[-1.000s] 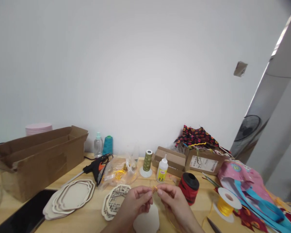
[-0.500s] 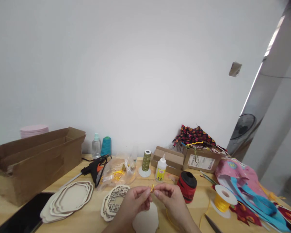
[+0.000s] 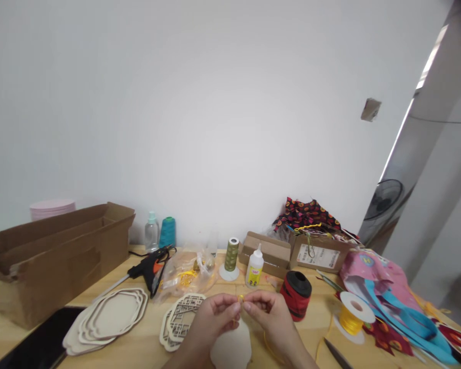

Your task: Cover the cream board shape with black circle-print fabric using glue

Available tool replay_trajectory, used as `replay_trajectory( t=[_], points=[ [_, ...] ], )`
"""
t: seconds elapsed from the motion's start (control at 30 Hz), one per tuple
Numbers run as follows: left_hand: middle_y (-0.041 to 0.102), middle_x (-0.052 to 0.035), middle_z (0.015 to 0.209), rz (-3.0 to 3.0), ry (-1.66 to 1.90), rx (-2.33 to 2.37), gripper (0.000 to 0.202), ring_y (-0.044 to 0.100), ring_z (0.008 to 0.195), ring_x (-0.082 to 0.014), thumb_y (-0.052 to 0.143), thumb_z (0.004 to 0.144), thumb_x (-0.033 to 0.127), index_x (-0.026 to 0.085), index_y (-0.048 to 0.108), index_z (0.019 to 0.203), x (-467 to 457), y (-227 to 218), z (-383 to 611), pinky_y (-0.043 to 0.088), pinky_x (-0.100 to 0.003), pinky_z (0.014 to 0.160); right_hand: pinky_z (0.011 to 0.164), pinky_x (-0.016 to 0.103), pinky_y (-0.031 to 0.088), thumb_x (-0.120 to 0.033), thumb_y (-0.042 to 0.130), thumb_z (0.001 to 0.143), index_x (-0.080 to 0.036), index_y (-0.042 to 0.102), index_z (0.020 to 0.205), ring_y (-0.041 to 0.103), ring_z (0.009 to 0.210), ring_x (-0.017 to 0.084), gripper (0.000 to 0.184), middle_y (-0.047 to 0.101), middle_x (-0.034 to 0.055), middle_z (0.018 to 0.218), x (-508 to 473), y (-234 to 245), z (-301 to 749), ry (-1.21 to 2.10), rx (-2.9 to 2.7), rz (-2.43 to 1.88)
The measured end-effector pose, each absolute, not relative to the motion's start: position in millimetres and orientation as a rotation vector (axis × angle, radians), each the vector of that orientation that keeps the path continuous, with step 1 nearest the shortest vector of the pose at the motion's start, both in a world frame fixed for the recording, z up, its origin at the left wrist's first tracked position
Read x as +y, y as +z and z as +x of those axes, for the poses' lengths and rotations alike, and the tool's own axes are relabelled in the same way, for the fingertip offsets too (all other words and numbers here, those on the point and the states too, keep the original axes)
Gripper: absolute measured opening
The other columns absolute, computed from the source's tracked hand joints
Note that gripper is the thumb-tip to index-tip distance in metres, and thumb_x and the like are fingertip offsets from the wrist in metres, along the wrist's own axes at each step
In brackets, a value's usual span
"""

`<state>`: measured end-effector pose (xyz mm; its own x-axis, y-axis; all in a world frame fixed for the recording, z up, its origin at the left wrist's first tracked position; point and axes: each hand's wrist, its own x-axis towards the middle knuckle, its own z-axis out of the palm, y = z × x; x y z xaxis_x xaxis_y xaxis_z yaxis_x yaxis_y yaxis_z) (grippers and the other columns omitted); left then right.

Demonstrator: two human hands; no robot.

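A short bit of yellow cord (image 3: pixel 241 297) is held up between the fingertips of both hands, above a pale blank (image 3: pixel 231 349) on the table (image 3: pixel 153 338). By the left hand (image 3: pixel 217 319) it is pinched between thumb and forefinger, the other fingers being curled in. By the right hand (image 3: pixel 272 313) it is pinched likewise, the tips brought close to the left's. More cord is seen looping down beside the right wrist; whether it is joined to the yellow spool (image 3: pixel 351 319) cannot be told. Two fretwork plaques (image 3: pixel 180 324) are overlapped just left of the left hand. Near the right hand, a red spool (image 3: pixel 295 302) is placed, with the glue bottle (image 3: pixel 255 270) stood upright beyond. Farther left, pale frames (image 3: pixel 113 313) are piled near a glue gun (image 3: pixel 150 267).
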<state>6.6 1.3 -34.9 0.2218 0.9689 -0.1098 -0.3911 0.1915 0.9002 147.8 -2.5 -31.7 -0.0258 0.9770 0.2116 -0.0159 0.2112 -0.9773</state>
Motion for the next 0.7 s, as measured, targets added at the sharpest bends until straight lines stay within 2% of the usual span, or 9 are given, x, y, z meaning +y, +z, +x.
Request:
replay_trajectory(
  t=[0.1,0.37,0.53,0.7],
  points=[
    [0.064,0.0004,0.059,0.827,1.161,0.845,0.028,0.056,0.057,-0.0094,0.079,0.044,0.03,0.014,0.066,0.063,1.6,-34.7,5.1,0.043,-0.02,0.057,0.046,0.02,0.036,-0.034,0.072,0.057,-0.012,0.068,0.063,0.048,0.046,0.009,0.022,0.063,0.002,0.052,-3.6,-29.8,148.1,1.077,-1.349,-1.042],
    [0.065,-0.0001,0.054,0.753,1.204,0.785,0.027,0.055,0.05,-0.0093,0.08,0.043,0.028,0.014,0.066,0.062,4.0,-36.6,5.2,0.042,-0.021,0.054,0.046,0.02,0.031,-0.034,0.069,0.059,-0.013,0.068,0.06,0.043,0.045,0.008,0.021,0.059,-0.0002,0.05,-5.9,-31.5,145.1,1.132,-1.409,-1.048],
    [0.062,0.0011,0.048,0.784,1.229,0.812,0.028,0.053,0.046,-0.0084,0.079,0.043,0.029,0.013,0.065,0.061,4.9,-37.1,4.7,0.04,-0.019,0.05,0.046,0.019,0.031,-0.039,0.069,0.059,-0.012,0.065,0.059,0.043,0.045,0.008,0.027,0.057,-0.0007,0.05,-2.4,-38.6,142.9,1.206,-1.416,-1.037],
    [0.063,0.0014,0.05,0.845,1.278,0.869,0.028,0.052,0.045,-0.0074,0.078,0.045,0.029,0.013,0.064,0.062,8.0,-39.6,4.2,0.038,-0.018,0.047,0.047,0.018,0.031,-0.043,0.066,0.061,-0.012,0.065,0.059,0.042,0.047,0.006,0.031,0.054,-0.0017,0.05,-1.8,-38.8,142.5,1.277,-1.467,-0.982]
  ],
)
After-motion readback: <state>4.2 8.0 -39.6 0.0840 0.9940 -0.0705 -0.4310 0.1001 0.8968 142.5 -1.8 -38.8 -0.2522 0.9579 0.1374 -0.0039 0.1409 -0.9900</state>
